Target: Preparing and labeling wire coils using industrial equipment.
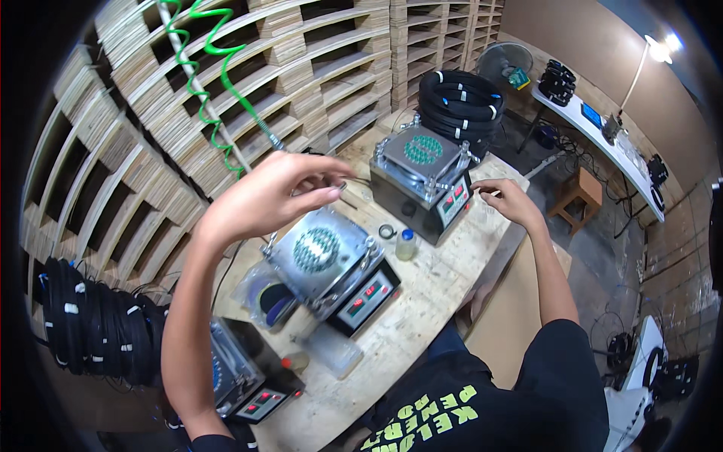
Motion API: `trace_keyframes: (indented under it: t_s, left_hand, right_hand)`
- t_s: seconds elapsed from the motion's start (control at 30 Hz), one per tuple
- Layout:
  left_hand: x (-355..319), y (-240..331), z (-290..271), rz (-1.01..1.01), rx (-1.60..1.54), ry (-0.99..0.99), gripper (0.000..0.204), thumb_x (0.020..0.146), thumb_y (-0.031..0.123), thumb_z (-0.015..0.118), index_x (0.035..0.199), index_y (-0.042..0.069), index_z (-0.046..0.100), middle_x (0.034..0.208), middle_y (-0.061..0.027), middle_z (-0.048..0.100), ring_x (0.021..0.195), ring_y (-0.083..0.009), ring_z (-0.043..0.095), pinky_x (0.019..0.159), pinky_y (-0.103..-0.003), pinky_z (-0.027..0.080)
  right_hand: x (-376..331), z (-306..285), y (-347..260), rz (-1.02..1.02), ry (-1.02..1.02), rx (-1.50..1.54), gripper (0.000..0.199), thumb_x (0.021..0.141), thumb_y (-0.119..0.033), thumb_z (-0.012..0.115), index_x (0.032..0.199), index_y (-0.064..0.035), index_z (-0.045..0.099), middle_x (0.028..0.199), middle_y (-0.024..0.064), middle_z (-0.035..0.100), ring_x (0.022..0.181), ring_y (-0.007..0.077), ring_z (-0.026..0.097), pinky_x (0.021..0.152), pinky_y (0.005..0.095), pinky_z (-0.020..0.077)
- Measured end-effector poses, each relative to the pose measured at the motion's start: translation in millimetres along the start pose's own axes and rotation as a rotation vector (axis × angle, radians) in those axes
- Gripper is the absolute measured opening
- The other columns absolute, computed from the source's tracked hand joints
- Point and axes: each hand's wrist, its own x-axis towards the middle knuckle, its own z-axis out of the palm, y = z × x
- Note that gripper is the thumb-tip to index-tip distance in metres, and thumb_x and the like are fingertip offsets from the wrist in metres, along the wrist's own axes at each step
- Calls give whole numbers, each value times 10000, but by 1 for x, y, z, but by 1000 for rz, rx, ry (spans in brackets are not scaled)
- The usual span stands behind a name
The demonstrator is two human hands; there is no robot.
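Observation:
My left hand (290,188) is raised above the middle machine, its thumb and fingers drawn together around a small dark thing too tiny to name. That machine (331,282) is a metal box with a patterned round area on its top plate and a red display. My right hand (508,202) is beside the front panel of the far machine (410,184), fingers bent and slightly apart, with nothing visible in them. Whether its fingertips touch the machine I cannot tell. Between the two machines stand a small blue-capped bottle (406,245) and a dark ring (387,230).
A third machine (248,377) occupies the near left of the wooden table (444,264). A clear plastic box (335,352) lies near the front edge. Black cable coils (459,105) are stacked behind; more coils (102,331) sit left. A green spiral hose (233,83) hangs before wooden pallets (301,45).

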Motion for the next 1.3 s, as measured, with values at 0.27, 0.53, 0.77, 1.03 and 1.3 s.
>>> trace_keyframes:
  t_s: [0.27,0.53,0.77,1.03,1.3]
  left_hand:
    - [313,-57,73,18,-136,-63,357,998,256,638,1246,0,656,1051,-144,737,947,-188,687,855,-344,544]
    - [442,-100,168,21,-318,128,310,987,198,614,1219,-2,664,1037,-162,731,927,-236,699,840,-359,530]
    - [408,-79,202,-162,-380,321,262,976,162,630,1167,-8,689,988,-188,742,865,-297,720,809,-375,545]
    - [401,-75,238,-224,-233,474,275,973,187,647,1160,-7,703,862,-149,746,714,-165,691,676,-326,541]
    - [462,-31,281,-277,-748,728,350,1042,241,570,1272,-18,620,1030,-102,687,882,-177,717,780,-268,571]
  right_hand:
    - [184,-95,170,-259,304,-221,350,861,-70,687,1205,-9,677,1228,201,663,1159,356,622,1029,393,475]
    - [271,-108,216,-400,62,-620,557,707,-275,847,1181,-39,675,1194,144,663,1044,318,598,866,416,429]
    - [295,-112,225,-419,-122,-570,616,695,-397,850,1166,-31,695,1027,160,718,1032,358,645,877,451,508]
    - [297,-112,232,-462,-111,-526,749,660,-599,829,1139,-33,717,961,213,727,948,383,702,824,474,557]
    - [338,-143,257,-604,-192,-405,748,717,-467,854,1121,135,669,801,242,714,693,312,721,676,415,564]
